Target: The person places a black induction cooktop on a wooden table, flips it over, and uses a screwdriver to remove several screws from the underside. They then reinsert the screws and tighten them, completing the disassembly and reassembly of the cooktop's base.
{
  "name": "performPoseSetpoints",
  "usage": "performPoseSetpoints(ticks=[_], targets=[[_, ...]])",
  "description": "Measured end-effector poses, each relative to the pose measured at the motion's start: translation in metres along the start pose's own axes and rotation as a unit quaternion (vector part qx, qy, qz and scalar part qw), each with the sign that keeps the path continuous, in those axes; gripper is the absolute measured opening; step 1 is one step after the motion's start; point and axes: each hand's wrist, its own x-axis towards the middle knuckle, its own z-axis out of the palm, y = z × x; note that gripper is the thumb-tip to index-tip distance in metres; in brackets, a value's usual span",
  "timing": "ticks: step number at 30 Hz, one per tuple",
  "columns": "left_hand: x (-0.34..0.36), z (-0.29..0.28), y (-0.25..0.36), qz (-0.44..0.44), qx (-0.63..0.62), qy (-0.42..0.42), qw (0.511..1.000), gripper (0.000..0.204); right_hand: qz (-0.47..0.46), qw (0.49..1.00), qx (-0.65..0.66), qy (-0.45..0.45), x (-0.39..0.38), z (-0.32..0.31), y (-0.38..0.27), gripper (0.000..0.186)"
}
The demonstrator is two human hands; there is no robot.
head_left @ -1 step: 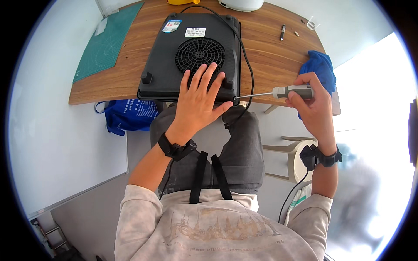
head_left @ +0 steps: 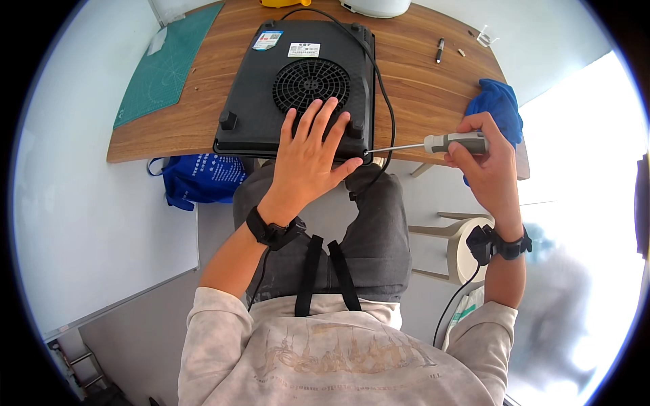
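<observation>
Right hand (head_left: 489, 164) grips a screwdriver (head_left: 433, 143) pointing left to the appliance (head_left: 247, 88) by the near table edge (head_left: 162, 153). Left hand (head_left: 306, 162) lies spread on it.

From head height, the fisheye view looked steeply down at close range, with the shirt (head_left: 325, 352) at the frame's bottom centre and the table (head_left: 420, 95) across its top.
</observation>
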Motion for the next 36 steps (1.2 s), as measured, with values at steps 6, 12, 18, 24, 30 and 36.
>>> performPoseSetpoints(ticks=[6,12,18,24,30,36], targets=[[0.000,0.000,0.001,-0.003,-0.005,0.008,1.000,0.067,-0.050,0.996,-0.072,-0.015,-0.001,0.002,-0.015,0.020],[0.000,0.001,0.000,-0.006,-0.011,0.009,1.000,0.064,-0.122,0.982,-0.144,-0.013,-0.004,0.007,-0.033,0.022],[0.000,0.001,0.001,-0.011,-0.009,0.011,1.000,0.063,-0.142,0.980,-0.131,-0.035,-0.007,0.015,-0.055,0.026],[0.000,0.002,0.002,-0.013,-0.017,0.015,1.000,0.063,-0.196,0.977,-0.072,-0.034,0.000,0.022,-0.060,0.027],[0.000,0.002,0.002,-0.015,-0.017,0.020,1.000,0.064,-0.224,0.966,-0.129,-0.028,0.005,0.013,-0.061,0.025],[-0.001,0.001,0.002,-0.018,-0.019,0.018,1.000,0.064,-0.232,0.930,-0.285,-0.019,0.012,0.016,-0.066,0.035]])
